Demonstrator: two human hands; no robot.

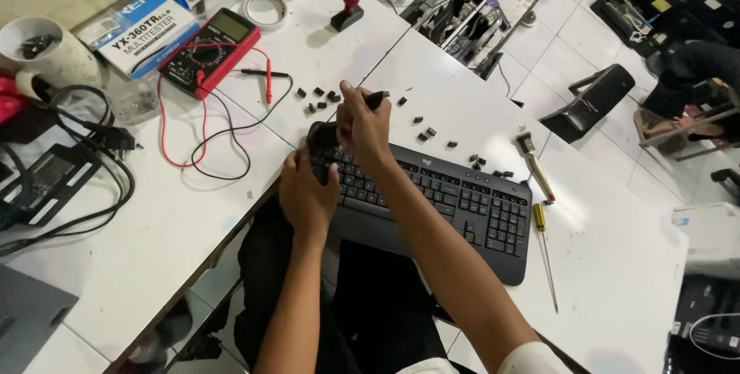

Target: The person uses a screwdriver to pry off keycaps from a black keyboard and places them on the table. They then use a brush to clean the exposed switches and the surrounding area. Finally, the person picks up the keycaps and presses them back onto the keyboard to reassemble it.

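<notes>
While the left hand (pixel 306 195) steadies the keyboard (pixel 432 200), right hand (pixel 362 123) fingers pinch a dark tool over its corner; lifting keycaps (pixel 327 98) appears underway, demanding careful leverage.

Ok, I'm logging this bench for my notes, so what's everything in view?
keyboard: one, black, table edge, under both hands
loose keycaps: many, black, scattered behind keyboard
multimeter: one, red and black, left, leads trailing
box: one, blue and white, beside multimeter
tape rolls: two, far edge
stamp: one, red knob
screwdrivers: two, right of keyboard
mug: one, white, far left
left hand: on keyboard's left end
right hand: gripping a dark tool
</notes>
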